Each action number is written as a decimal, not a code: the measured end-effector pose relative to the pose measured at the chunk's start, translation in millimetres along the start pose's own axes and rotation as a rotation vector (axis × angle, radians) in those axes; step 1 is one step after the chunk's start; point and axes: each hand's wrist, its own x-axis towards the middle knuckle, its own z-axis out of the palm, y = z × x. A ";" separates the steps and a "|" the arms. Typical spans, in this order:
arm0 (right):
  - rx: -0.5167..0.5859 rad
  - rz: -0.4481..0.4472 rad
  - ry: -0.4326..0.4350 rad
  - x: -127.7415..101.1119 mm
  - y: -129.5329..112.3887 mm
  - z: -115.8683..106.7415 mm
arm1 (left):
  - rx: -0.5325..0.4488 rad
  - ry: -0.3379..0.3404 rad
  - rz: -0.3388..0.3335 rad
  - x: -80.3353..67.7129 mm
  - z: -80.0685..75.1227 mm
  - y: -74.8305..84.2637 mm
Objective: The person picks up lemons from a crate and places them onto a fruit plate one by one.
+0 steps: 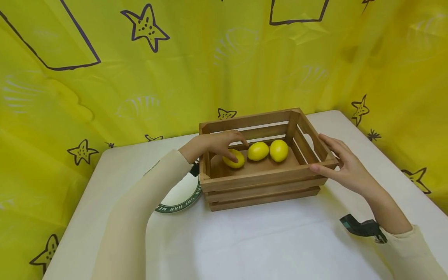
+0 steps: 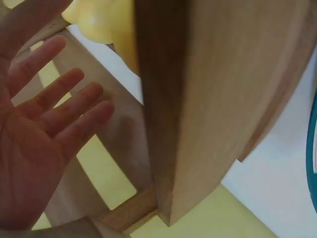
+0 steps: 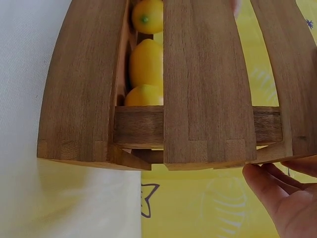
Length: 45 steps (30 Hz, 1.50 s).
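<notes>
A slatted wooden crate (image 1: 262, 182) stands in the middle of the white table, with three yellow lemons in a row inside. My left hand (image 1: 236, 149) reaches over the crate's left wall, its fingertips resting on the leftmost lemon (image 1: 235, 159). The left wrist view shows that hand (image 2: 54, 114) with straight, spread fingers beside the crate wall (image 2: 198, 99) and a lemon (image 2: 99, 20) above. The middle lemon (image 1: 258, 151) and right lemon (image 1: 279, 150) lie untouched. My right hand (image 1: 327, 155) rests flat against the crate's right end, thumb at the front corner. The right wrist view shows the end slats (image 3: 203, 74), the lemons (image 3: 146, 64) and my right hand (image 3: 282, 203).
A white plate with a green rim (image 1: 182, 202) lies just left of the crate, partly under my left forearm. The white table (image 1: 266, 241) is backed on all sides by a yellow sheet printed with stars (image 1: 147, 25).
</notes>
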 end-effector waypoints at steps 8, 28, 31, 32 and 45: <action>0.029 -0.007 -0.008 -0.7 1.1 -0.1 | -0.005 -0.118 -0.073 9.1 3.3 -4.4; 0.042 -0.028 -0.017 -2.6 -1.3 2.3 | 0.077 -0.349 -0.199 8.3 9.3 -3.5; 0.036 -0.034 -0.012 -3.0 0.3 2.3 | 0.094 -0.358 -0.200 8.3 8.5 -0.3; 0.030 -0.034 -0.010 -2.7 0.7 2.6 | 0.107 -0.357 -0.192 8.1 8.6 0.0; 0.016 -0.038 -0.011 -2.6 0.6 3.6 | 0.015 -0.373 -0.172 8.4 9.0 -0.6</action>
